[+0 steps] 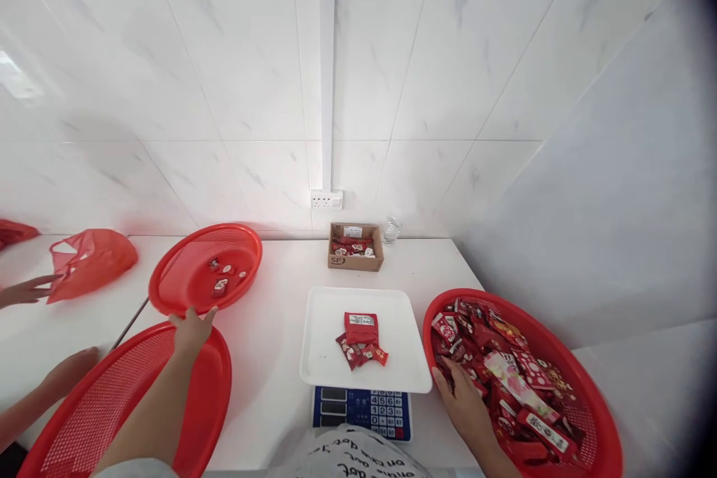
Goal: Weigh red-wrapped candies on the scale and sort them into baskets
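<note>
Taking the white scale tray (325, 314) as the centre of a clock, the right hand (462, 396) is at 4 o'clock, over the near-left rim of the right basket (602, 407). Its fingers bend down at the wrapped packets (504, 347); whether they are closed on one, I cannot tell. The left hand (192, 330) is at 9 o'clock, with fingers spread apart, where the upper-left basket (184, 269) and the lower-left basket (112, 388) meet. I see nothing held in it, and I cannot tell if it presses on a rim.

In my judgement, several packets may come up together, because they lie crowded and overlapping, and their smooth wrappers could slip over the rim. The right basket stands just beside the tray, so a careless push of it could knock the tray and disturb the weight. If the left hand leans on the rims, a basket could tip or slide.

The packets in the right basket are mostly red and glossy, with white or gold print; a long pale one with pink floral pattern (520, 381) lies among them. On the tray, a red pouch (361, 328) with a white printed label touches some smaller red packets (352, 353), which lie at its 6 o'clock side.
</note>
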Tool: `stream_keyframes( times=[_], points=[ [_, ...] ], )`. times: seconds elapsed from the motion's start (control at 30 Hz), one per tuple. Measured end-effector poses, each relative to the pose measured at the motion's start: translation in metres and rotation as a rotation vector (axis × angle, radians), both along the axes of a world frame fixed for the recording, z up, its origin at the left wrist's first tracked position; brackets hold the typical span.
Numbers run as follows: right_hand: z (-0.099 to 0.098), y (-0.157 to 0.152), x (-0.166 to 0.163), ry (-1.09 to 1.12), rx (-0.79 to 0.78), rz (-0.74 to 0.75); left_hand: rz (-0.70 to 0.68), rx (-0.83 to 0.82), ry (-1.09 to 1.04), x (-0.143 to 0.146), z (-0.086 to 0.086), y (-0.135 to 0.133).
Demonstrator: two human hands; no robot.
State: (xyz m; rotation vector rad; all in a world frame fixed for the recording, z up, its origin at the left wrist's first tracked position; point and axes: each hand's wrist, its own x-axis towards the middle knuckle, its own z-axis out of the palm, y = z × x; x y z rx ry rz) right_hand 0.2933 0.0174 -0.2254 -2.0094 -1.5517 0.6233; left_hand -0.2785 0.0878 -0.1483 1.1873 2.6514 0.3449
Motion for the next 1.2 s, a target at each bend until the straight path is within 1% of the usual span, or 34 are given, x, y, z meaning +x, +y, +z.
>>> stream_keyframes(
  times=[0.1,0.17,0.2,0.27,0.37,0.47,0.5,0.57,0.67,0.73,0.83,0.9,0.97,1.03,1.13,1.2],
  points=[
    [-0.001,0.000,0.001,0.001,0.010,-0.005,0.211,0.057,-0.050,-0.008,0.008,0.000],
    [-0.002,0.000,0.001,-0.003,0.010,-0.007,0.266,0.135,-0.098,-0.003,0.010,-0.001],
    [-0.002,0.000,0.001,-0.005,0.010,-0.007,0.264,0.172,-0.130,0.003,0.010,-0.002],
    [-0.002,-0.001,0.001,-0.009,0.015,-0.008,0.190,0.213,-0.213,0.022,0.004,-0.005],
    [0.000,-0.001,0.000,-0.006,0.013,-0.012,0.009,0.183,-0.329,0.062,-0.014,-0.014],
    [0.003,0.000,-0.001,0.007,-0.015,-0.002,-0.101,0.152,-0.364,0.102,-0.031,-0.027],
    [0.003,0.000,-0.001,0.009,-0.022,0.000,-0.155,0.151,-0.373,0.114,-0.035,-0.032],
    [0.004,0.000,-0.002,0.011,-0.023,-0.004,-0.263,0.109,-0.408,0.134,-0.036,-0.040],
    [0.003,0.000,-0.001,0.015,0.000,-0.006,-0.369,-0.033,-0.485,0.155,-0.026,-0.048],
    [0.003,0.000,-0.001,0.017,0.006,-0.006,-0.433,-0.103,-0.527,0.162,-0.018,-0.051],
    [0.005,0.001,-0.002,0.023,-0.023,-0.009,-0.561,-0.147,-0.556,0.166,-0.006,-0.052],
    [0.007,0.001,-0.002,0.030,-0.043,-0.006,-0.611,-0.148,-0.527,0.164,0.002,-0.050],
    [0.009,0.001,-0.003,0.035,-0.042,-0.003,-0.628,-0.141,-0.471,0.161,0.014,-0.044],
    [0.010,0.001,-0.003,0.038,-0.034,0.004,-0.649,-0.131,-0.429,0.158,0.030,-0.034],
    [0.010,0.001,-0.003,0.043,-0.033,0.007,-0.704,-0.117,-0.410,0.155,0.054,-0.016],
    [0.010,0.001,-0.003,0.053,-0.031,0.006,-0.728,-0.125,-0.394,0.155,0.065,-0.004]
  ],
)
